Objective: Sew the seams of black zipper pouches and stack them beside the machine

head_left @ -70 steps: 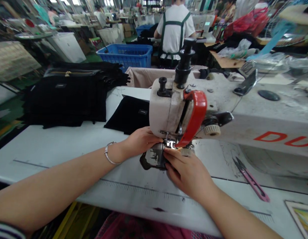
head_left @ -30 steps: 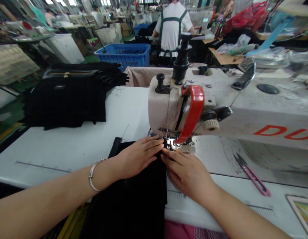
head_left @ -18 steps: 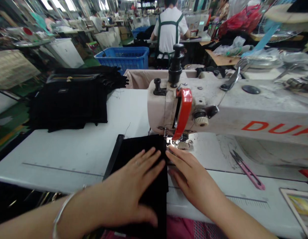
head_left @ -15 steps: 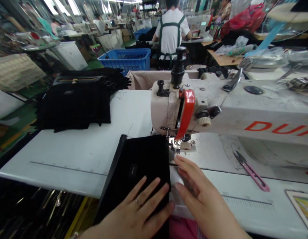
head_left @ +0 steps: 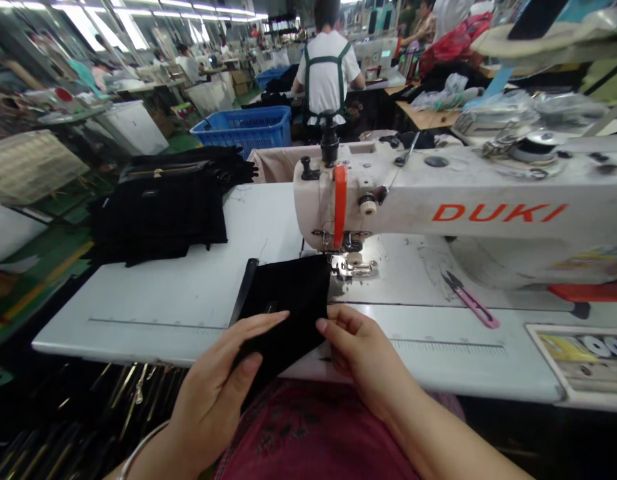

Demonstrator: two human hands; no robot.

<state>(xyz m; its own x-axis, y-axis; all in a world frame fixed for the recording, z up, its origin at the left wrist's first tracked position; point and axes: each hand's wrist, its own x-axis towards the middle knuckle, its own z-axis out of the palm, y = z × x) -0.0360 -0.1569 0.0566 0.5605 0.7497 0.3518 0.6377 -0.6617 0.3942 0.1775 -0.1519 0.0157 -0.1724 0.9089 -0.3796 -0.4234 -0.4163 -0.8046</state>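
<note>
A black fabric panel lies on the white sewing table with its far right corner at the presser foot of the sewing machine. My right hand pinches the panel's right edge between thumb and fingers, just in front of the foot. On the panel's left part rests my left hand, its fingers stretched out and its thumb apart. The fingers partly cover a small label on the cloth. A dark strip runs along the panel's left edge. The near end of the panel bends down toward my lap.
A stack of black fabric pieces sits at the table's left. Pink thread snips lie right of the foot. Zippered pieces hang below the table at left. A blue basket and a co-worker are beyond the machine.
My right hand has gone from loosely open beside the panel to pinching its right edge. My left hand has moved left and turned on its side. The whole view has shifted.
</note>
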